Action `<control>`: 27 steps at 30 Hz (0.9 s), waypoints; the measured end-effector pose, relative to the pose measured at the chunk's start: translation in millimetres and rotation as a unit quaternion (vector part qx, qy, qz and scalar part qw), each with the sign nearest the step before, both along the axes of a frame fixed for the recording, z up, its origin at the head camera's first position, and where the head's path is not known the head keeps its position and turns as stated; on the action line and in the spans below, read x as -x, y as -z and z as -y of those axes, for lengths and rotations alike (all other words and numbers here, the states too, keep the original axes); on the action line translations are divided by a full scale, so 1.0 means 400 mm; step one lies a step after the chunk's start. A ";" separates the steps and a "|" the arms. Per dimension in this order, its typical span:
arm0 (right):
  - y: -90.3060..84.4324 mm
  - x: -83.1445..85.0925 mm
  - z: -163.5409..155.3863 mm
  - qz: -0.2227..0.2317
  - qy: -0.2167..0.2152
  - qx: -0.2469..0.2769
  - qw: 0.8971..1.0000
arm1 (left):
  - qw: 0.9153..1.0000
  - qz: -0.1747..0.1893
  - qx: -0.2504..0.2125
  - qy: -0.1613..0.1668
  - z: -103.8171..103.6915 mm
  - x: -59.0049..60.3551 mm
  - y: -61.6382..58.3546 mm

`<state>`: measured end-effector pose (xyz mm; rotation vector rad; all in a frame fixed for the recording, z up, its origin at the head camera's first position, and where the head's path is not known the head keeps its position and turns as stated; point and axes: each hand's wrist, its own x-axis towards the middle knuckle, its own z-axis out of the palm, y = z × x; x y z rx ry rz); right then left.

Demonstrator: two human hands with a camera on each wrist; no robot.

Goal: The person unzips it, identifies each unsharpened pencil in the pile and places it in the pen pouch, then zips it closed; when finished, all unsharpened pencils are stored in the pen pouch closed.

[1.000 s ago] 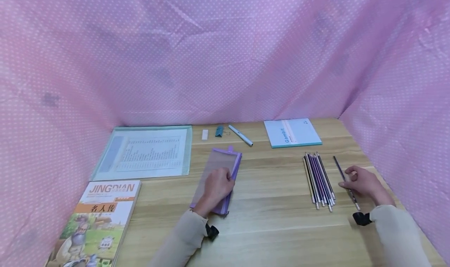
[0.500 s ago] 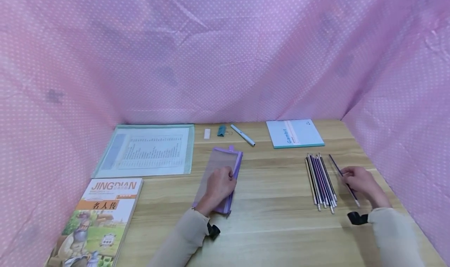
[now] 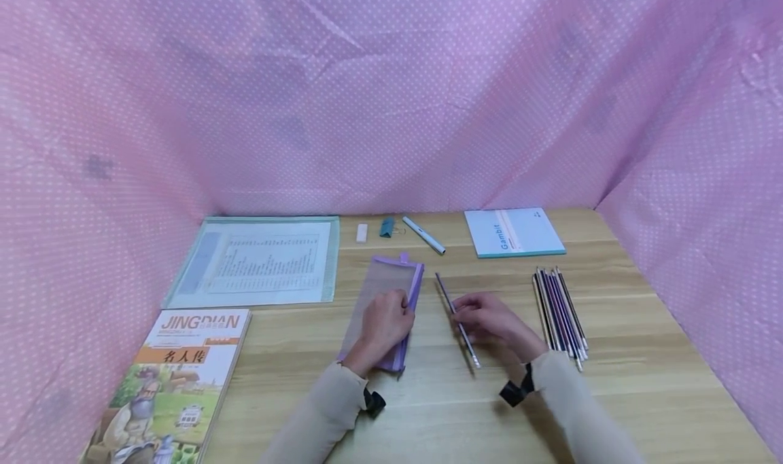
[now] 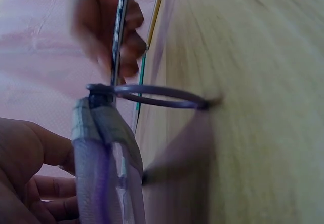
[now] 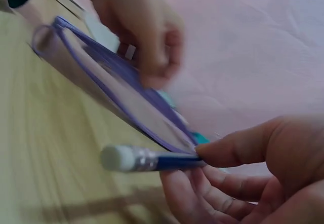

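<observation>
A purple-trimmed mesh zip pouch lies slanted on the table in the head view. My left hand grips its right edge with curled fingers. In the right wrist view the zip side of the pouch gapes apart. My right hand pinches a dark pencil between thumb and fingers, just right of the pouch. The pencil's white eraser end points toward me. A ring-shaped zip pull sticks out from the pouch corner in the left wrist view.
Several pencils lie bundled on the right. Along the back are a document folder, a white eraser, a teal binder clip, a light blue pen and a notebook. A book lies front left.
My right hand has picked up the single pencil lying right of the bundle and carried it left, over to beside the pouch. The left hand stays on the pouch.
</observation>
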<state>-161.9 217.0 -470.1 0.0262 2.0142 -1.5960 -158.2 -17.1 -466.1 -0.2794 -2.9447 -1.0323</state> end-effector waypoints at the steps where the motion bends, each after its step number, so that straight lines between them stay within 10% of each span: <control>1: 0.007 0.004 0.018 0.004 -0.004 0.007 1.000 | 1.000 -0.001 0.000 0.000 0.000 0.000 0.000; 27: 0.030 0.031 0.227 0.007 0.121 0.069 0.990 | 0.999 0.025 -0.022 -0.013 -0.005 0.004 -0.001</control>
